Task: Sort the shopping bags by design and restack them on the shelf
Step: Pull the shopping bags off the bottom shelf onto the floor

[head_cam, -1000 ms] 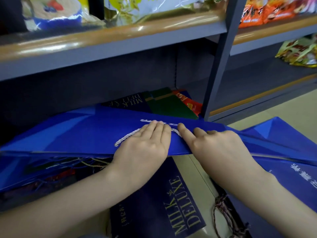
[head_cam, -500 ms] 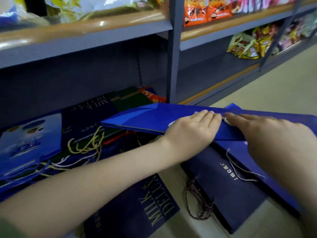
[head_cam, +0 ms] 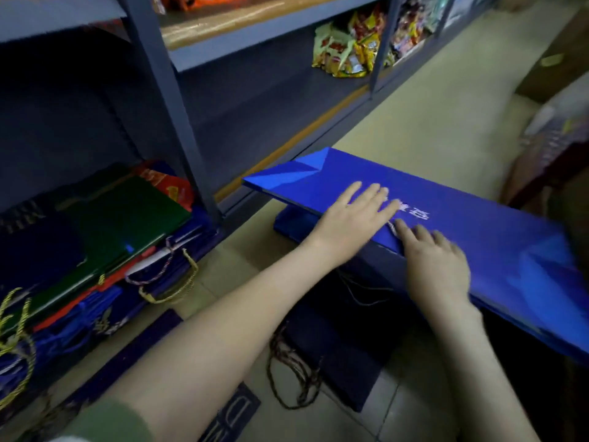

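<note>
**Item: blue bag, flat, held over the floor beside the shelf**

Head view.

- Blue bag (head_cam: 497, 240): folded flat, white lettering on top. It sits above the floor (head_cam: 414, 122), to the right of the shelf post (head_cam: 172, 106), with a second blue bag (head_cam: 291, 223) lying under its far-left end. Its long axis runs from the post end at upper left down to lower right.
- Left hand (head_cam: 353, 215): palm down on the bag's top face, fingers straight and spread. It presses rather than grips.
- Right hand (head_cam: 436, 266): lies over the near long edge, just beside the left, with its fingers lightly bent on top. The thumb is hidden, so I cannot tell whether it pinches the edge.
- White cord (head_cam: 392, 230): a short length shows between the two hands.
- Shelf stack (head_cam: 127, 215): green, navy and red bags on the bottom shelf, well to the left of both hands.
- Navy bag (head_cam: 344, 349): on the floor beneath the arms.

Relation that matters: both hands sit mid-length on the near edge, and the left is nearer the shelf. The matching blue bag lies directly below — likely the pile this one joins.

Change: a second ago the bag's left end overlay the shelf stack. It now lies wholly right of the post, and the left fingers no longer cover the cord.
</note>
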A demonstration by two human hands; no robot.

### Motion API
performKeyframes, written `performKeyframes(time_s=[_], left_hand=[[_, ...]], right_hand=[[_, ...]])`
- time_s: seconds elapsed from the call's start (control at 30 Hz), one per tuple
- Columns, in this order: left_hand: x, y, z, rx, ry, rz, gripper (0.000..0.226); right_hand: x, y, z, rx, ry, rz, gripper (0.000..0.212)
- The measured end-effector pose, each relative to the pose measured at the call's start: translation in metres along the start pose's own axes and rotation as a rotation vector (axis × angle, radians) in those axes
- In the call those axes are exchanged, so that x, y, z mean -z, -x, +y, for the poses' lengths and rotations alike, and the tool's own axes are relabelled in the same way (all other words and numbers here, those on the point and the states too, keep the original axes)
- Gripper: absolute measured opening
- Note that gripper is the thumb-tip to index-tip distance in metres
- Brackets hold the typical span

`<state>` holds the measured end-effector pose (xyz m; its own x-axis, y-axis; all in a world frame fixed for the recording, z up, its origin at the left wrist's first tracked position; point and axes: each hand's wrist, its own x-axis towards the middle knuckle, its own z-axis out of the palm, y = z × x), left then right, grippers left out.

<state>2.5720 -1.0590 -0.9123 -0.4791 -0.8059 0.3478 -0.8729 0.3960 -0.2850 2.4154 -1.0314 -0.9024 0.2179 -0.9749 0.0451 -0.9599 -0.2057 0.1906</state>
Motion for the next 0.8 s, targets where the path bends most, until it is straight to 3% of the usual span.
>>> performKeyframes(time_s=[0.1, 0.17, 0.27, 0.47, 0.57, 0.67, 0.8], left_hand=[[-0.052, 0.024, 0.005, 0.183, 0.181, -0.536, 0.064], [-0.081, 0.045, 0.008, 0.178, 0.246, -0.721, 0.064], [-0.115, 0.07, 0.01, 0.153, 0.294, -0.856, 0.062], [-0.151, 0.08, 0.01, 0.197, 0.377, -0.921, 0.057], [-0.151, 0.087, 0.006, 0.277, 0.411, -0.84, 0.059], [-0.144, 0.106, -0.007, 0.459, 0.406, -0.627, 0.061], [-0.124, 0.15, -0.034, 0.632, 0.375, -0.586, 0.067]], right_hand=[[-0.082, -0.027, -0.008, 0.014, -0.067, -0.117, 0.055], [-0.12, -0.04, -0.006, 0.086, -0.075, -0.182, 0.055], [-0.158, -0.053, 0.001, 0.165, -0.105, -0.373, 0.063], [-0.203, -0.059, -0.009, 0.114, -0.249, -0.666, 0.067], [-0.209, -0.061, -0.021, 0.069, -0.196, -0.583, 0.065], [-0.2, -0.057, -0.048, 0.066, -0.158, -0.426, 0.066], [-0.158, -0.036, -0.123, 0.236, -0.299, -0.358, 0.066]])
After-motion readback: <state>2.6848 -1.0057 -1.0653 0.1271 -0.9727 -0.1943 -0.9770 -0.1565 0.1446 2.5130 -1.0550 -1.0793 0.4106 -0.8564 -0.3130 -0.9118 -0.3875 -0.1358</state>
